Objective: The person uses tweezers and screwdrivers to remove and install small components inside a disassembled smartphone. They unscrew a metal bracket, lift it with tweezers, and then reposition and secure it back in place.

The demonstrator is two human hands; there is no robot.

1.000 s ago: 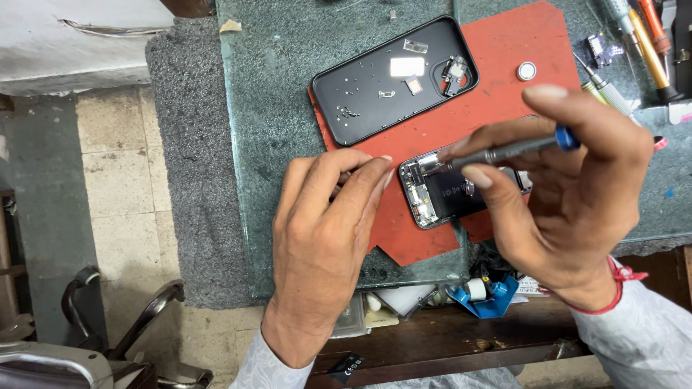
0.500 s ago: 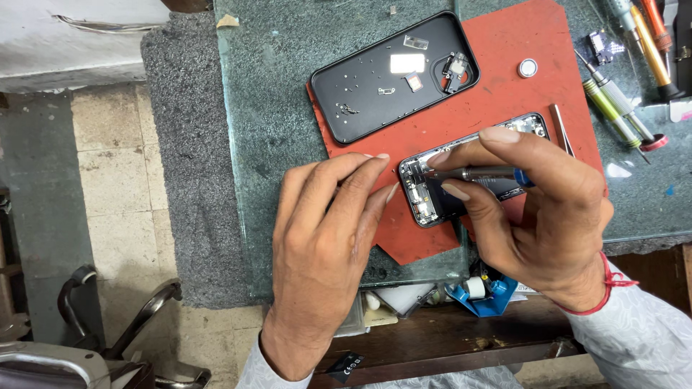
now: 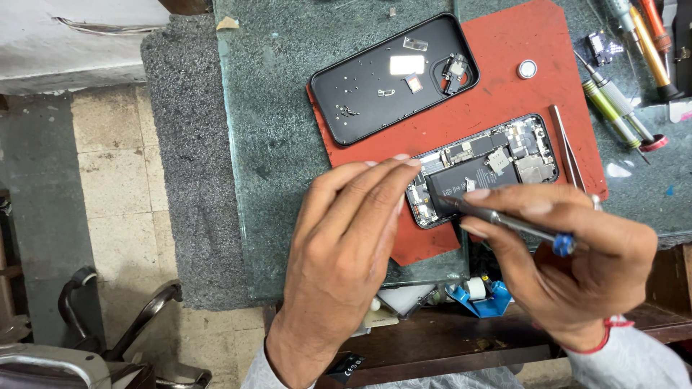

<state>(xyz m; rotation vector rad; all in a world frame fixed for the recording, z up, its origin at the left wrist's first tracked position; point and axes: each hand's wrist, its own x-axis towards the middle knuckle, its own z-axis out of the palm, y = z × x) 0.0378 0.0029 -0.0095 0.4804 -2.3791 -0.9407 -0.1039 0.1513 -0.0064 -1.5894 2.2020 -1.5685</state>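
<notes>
R hand [image 3: 569, 266] pinches screwdriver [image 3: 504, 220], L [image 3: 346, 238] steadies phone [image 3: 483, 169]

Black back cover [image 3: 395, 78] lies inner side up, partly on red mat [image 3: 519, 43], small parts on it. Round silver disc [image 3: 528, 69] on mat. Tweezers [image 3: 566, 146] at mat's right edge. Screwdrivers [image 3: 620, 108] grouped at right on green stone worktop [image 3: 274, 144]
</notes>
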